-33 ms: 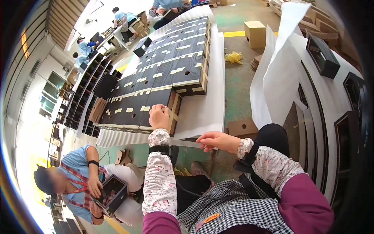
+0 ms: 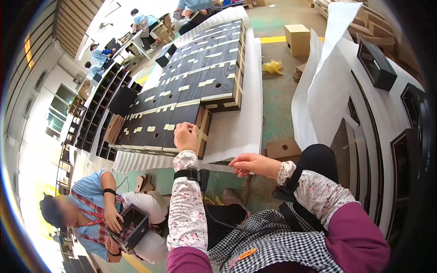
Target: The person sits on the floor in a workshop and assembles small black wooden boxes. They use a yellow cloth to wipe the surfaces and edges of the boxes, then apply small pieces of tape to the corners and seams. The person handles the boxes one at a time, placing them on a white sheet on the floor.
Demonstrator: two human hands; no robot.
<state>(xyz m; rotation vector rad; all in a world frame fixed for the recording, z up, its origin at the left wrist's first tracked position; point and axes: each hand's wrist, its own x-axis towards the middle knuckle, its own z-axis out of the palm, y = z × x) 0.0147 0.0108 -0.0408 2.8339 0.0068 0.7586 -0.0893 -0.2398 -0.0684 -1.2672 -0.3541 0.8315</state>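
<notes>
My left hand rests at the near right corner of a block of black wood-grain boxes, its fingers curled in at the edge. Whatever those fingers hold, if anything, is hidden. Strips of pale tape cross the box tops and seams, and several boxes have a round hole. Right of the block's near end, my right hand hovers, fingers loosely bent and partly stretched, touching no box. White foam sheet lies under the boxes.
At lower left a seated co-worker holds an open black box. A brown carton and crumpled yellow strapping lie on the floor. White sheeting and black frames stand at right. Other people work at the back.
</notes>
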